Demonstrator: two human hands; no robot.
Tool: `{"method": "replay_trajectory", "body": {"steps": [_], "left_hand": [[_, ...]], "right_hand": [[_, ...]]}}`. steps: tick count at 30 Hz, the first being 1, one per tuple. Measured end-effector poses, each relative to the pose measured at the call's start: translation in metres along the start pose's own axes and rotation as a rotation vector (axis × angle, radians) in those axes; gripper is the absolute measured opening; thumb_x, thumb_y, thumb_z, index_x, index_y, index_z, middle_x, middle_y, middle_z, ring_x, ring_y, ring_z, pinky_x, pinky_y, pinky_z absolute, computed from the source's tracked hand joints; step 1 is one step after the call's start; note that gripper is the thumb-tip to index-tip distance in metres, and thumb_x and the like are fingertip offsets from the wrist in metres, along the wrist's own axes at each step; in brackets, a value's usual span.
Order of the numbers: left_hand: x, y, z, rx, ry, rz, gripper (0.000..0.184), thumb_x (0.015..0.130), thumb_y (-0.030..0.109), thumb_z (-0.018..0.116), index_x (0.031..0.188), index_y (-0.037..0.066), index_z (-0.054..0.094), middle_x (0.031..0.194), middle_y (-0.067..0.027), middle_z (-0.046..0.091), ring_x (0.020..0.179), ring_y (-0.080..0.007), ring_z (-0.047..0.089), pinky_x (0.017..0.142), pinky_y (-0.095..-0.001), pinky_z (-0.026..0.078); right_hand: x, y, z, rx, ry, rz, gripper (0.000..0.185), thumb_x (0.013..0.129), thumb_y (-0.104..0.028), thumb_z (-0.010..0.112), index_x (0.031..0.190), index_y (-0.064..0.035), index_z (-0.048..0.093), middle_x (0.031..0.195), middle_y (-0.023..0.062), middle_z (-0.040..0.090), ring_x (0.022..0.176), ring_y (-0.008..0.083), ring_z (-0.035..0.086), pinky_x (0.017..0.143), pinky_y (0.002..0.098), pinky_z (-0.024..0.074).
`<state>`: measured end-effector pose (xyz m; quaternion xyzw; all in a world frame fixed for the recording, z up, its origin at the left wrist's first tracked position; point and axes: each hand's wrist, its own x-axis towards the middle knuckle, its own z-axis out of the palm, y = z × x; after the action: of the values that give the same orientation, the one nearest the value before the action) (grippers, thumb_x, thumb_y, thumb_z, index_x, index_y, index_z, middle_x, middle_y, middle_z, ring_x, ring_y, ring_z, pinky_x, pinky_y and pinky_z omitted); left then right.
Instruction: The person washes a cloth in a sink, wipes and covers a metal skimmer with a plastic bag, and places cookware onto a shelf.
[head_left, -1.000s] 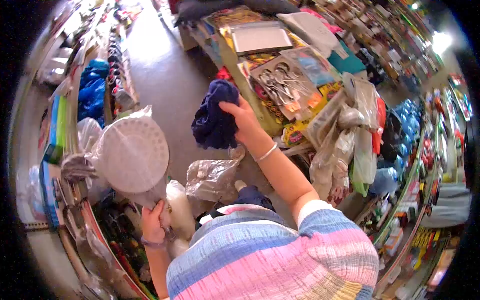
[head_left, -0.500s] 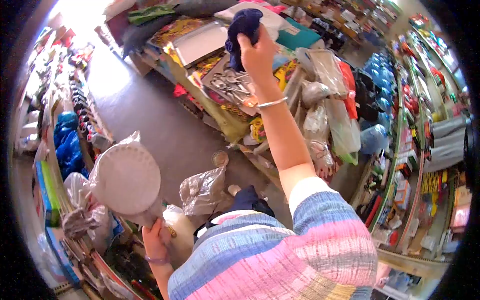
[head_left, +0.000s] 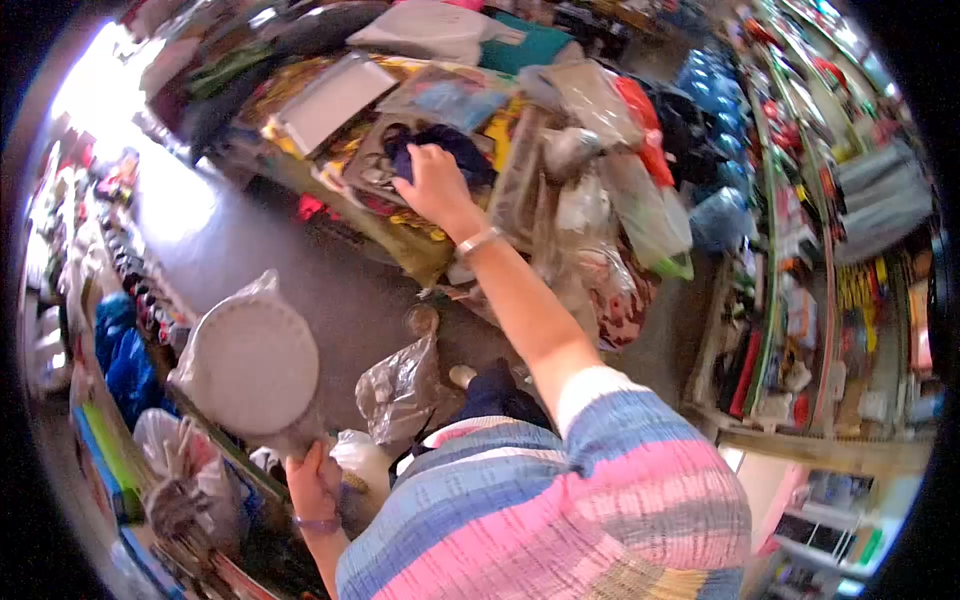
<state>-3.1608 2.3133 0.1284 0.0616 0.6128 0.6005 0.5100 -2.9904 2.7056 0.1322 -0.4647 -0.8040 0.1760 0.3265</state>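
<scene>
My right hand [head_left: 437, 188] is on a dark blue cloth [head_left: 455, 148], its fingers closed on the near edge. The cloth lies over a tray of metal spoons [head_left: 376, 172] on the display table and hides most of them. At lower left, my left hand [head_left: 314, 478] grips the narrow end of a round, pale, pan-like thing [head_left: 255, 365] wrapped in clear plastic. Its flat round face is turned up toward me.
A white tray-like board [head_left: 335, 105] and a teal package [head_left: 525, 45] lie on the table. Plastic-bagged goods [head_left: 590, 190] hang at its near right. A crumpled clear bag [head_left: 400, 388] is by my feet. Stocked shelves [head_left: 790, 300] line the right; more goods [head_left: 125, 340] stand left.
My right hand has come down and left with the dark blue cloth, from held up in the air to over the spoons. My left hand still holds the round thing.
</scene>
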Motion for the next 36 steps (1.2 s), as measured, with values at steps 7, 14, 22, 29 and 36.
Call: {"method": "replay_trajectory", "body": {"steps": [7, 14, 22, 29, 36], "left_hand": [[0.003, -0.019, -0.016, 0.056, 0.085, 0.023, 0.004, 0.083, 0.007, 0.056, 0.086, 0.006, 0.055, 0.062, 0.0025, 0.049, 0.043, -0.0079, 0.041, 0.036, -0.0236, 0.029], [-0.039, -0.064, -0.065, 0.161, 0.336, 0.083, 0.024, 0.077, 0.014, 0.064, 0.096, 0.000, 0.059, 0.080, -0.0012, 0.062, 0.061, -0.0107, 0.055, 0.055, -0.0257, 0.043], [-0.117, -0.144, -0.106, 0.017, 0.625, -0.035, 0.029, 0.078, 0.017, 0.064, 0.098, -0.002, 0.060, 0.083, -0.0042, 0.063, 0.063, -0.0106, 0.054, 0.053, -0.0250, 0.042], [-0.169, -0.194, -0.093, 0.125, 0.765, -0.235, 0.033, 0.075, 0.020, 0.064, 0.101, -0.001, 0.059, 0.082, -0.0060, 0.063, 0.062, -0.0134, 0.054, 0.053, -0.0285, 0.044], [-0.182, -0.236, -0.070, 0.324, 0.873, -0.107, 0.036, 0.075, 0.026, 0.062, 0.100, 0.000, 0.060, 0.080, -0.0136, 0.064, 0.068, -0.0247, 0.061, 0.064, -0.0365, 0.047]], "right_hand": [[-0.123, -0.011, 0.038, 0.095, -0.388, -0.298, 0.035, 0.077, -0.019, 0.060, 0.107, -0.0021, 0.055, 0.103, 0.0177, 0.055, 0.099, 0.0338, 0.051, 0.088, 0.0398, 0.0410], [-0.194, -0.001, 0.065, -0.077, -0.813, -0.370, 0.034, 0.077, -0.023, 0.060, 0.106, -0.0056, 0.056, 0.101, 0.0151, 0.056, 0.096, 0.0314, 0.052, 0.085, 0.0394, 0.0433], [-0.180, -0.038, 0.095, -0.062, -0.902, -0.550, 0.033, 0.078, -0.019, 0.059, 0.108, -0.0054, 0.054, 0.098, 0.0150, 0.057, 0.094, 0.0316, 0.053, 0.082, 0.0393, 0.0441], [-0.186, -0.074, 0.139, -0.009, -1.048, -0.786, 0.030, 0.078, -0.012, 0.061, 0.106, -0.0031, 0.054, 0.096, 0.0152, 0.058, 0.091, 0.0315, 0.055, 0.078, 0.0392, 0.0452], [-0.200, -0.121, 0.178, 0.159, -1.200, -0.953, 0.029, 0.075, -0.011, 0.063, 0.102, -0.0020, 0.058, 0.092, 0.0159, 0.060, 0.089, 0.0310, 0.059, 0.077, 0.0365, 0.0479]]}}
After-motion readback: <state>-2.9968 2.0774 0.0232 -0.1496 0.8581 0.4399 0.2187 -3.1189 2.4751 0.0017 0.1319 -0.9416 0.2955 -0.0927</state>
